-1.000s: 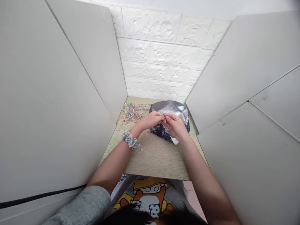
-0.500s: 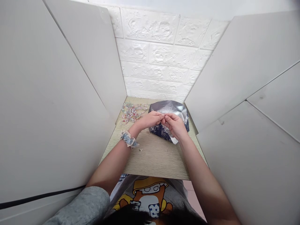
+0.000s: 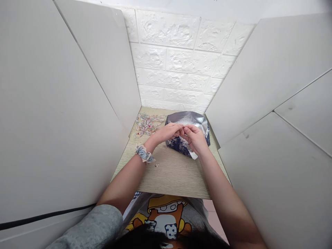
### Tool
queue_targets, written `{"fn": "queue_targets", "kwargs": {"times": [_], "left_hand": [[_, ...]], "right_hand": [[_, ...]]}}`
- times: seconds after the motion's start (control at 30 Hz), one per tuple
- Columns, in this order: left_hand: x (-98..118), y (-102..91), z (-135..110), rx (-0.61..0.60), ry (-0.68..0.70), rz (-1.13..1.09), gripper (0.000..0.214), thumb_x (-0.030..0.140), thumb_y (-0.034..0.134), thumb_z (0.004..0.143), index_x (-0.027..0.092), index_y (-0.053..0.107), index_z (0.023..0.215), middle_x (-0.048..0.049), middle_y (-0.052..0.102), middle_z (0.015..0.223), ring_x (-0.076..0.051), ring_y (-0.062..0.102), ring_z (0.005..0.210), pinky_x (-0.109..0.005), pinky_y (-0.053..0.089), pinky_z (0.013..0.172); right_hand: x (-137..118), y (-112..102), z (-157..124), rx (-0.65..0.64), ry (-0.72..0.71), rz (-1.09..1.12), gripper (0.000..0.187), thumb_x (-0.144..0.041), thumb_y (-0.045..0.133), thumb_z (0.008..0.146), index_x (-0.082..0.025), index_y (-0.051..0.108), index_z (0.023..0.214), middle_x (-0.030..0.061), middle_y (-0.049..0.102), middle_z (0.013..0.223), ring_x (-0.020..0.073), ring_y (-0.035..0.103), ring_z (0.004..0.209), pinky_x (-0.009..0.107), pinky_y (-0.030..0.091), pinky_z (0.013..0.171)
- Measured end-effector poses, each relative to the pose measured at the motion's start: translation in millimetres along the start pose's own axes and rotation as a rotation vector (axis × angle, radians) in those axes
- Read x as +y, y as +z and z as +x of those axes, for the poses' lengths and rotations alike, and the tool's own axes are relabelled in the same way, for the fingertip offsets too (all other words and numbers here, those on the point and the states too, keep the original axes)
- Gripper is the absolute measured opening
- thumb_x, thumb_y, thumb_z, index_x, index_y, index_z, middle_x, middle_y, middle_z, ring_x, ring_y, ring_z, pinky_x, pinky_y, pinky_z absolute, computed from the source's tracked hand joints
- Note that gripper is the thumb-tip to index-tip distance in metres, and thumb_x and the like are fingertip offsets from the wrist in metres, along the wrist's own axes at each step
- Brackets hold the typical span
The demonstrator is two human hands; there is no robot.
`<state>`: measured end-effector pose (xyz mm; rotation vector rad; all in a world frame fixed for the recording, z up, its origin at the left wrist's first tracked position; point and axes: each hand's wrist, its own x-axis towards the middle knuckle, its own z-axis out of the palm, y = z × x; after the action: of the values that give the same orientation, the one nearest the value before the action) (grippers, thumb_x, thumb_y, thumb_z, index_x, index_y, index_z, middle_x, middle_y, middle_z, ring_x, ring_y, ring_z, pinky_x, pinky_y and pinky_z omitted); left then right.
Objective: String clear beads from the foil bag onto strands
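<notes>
Below the fingers (image 3: 188, 129), the bag (image 3: 195, 119) lies silver side up.

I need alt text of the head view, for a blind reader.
A bare left hand and bare right hand meet over an open silver-lined, dark-blue patterned bag; anything held is too small to tell. Multicoloured bead strands lie left of it on a pale wood-grain table.
</notes>
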<state>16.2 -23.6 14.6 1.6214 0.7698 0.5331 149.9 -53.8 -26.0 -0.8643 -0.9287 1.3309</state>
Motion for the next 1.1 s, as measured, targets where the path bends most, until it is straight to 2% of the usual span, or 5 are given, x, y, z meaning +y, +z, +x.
{"fn": "queue_targets", "kwargs": {"times": [0.43, 0.57, 0.73, 0.87, 1.1], "left_hand": [[-3.4, -1.3, 3.0, -0.039, 0.030, 0.046, 0.030, 0.040, 0.040, 0.074, 0.015, 0.040, 0.058, 0.0056, 0.028, 0.049, -0.004, 0.023, 0.042, -0.018, 0.018, 0.040], [-5.2, -2.8, 4.1, -0.019, 0.059, 0.072, 0.030, 0.040, 0.041, 0.073, 0.014, 0.042, 0.058, 0.0057, 0.029, 0.048, -0.004, 0.024, 0.042, -0.018, 0.018, 0.040], [-9.6, -5.9, 6.1, 0.046, 0.092, 0.110, 0.029, 0.040, 0.044, 0.070, 0.013, 0.050, 0.061, 0.0055, 0.032, 0.046, -0.004, 0.024, 0.041, -0.019, 0.017, 0.040], [-9.2, -6.9, 5.1, 0.071, 0.096, 0.146, 0.034, 0.041, 0.045, 0.070, 0.013, 0.044, 0.050, 0.0046, 0.034, 0.044, -0.003, 0.025, 0.040, -0.019, 0.017, 0.041], [-8.6, -7.1, 4.9, 0.054, 0.036, 0.150, 0.038, 0.046, 0.045, 0.069, 0.014, 0.043, 0.050, 0.0052, 0.034, 0.042, -0.003, 0.024, 0.039, -0.020, 0.017, 0.041]], "right_hand": [[0.3, -3.9, 1.8, 0.036, 0.059, -0.003, 0.020, -0.031, 0.070, 0.055, -0.020, 0.062, 0.070, -0.0035, 0.056, 0.058, 0.0072, 0.054, 0.059, 0.025, 0.048, 0.069], [-1.3, -6.2, 1.7, 0.050, 0.055, -0.075, 0.018, -0.032, 0.069, 0.055, -0.020, 0.062, 0.068, -0.0021, 0.059, 0.067, 0.0085, 0.055, 0.064, 0.025, 0.047, 0.066], [-2.5, -10.6, 2.3, 0.107, -0.062, -0.298, 0.015, -0.032, 0.067, 0.056, -0.022, 0.065, 0.067, -0.0006, 0.056, 0.078, 0.0093, 0.052, 0.069, 0.023, 0.044, 0.062], [-1.9, -13.2, 2.5, 0.128, -0.190, -0.456, 0.015, -0.032, 0.065, 0.058, -0.021, 0.066, 0.068, 0.0010, 0.055, 0.081, 0.0121, 0.050, 0.075, 0.026, 0.042, 0.066], [-0.3, -16.3, 4.3, 0.113, -0.242, -0.558, 0.016, -0.033, 0.062, 0.061, -0.018, 0.060, 0.063, 0.0021, 0.053, 0.086, 0.0143, 0.050, 0.082, 0.030, 0.040, 0.073]]}}
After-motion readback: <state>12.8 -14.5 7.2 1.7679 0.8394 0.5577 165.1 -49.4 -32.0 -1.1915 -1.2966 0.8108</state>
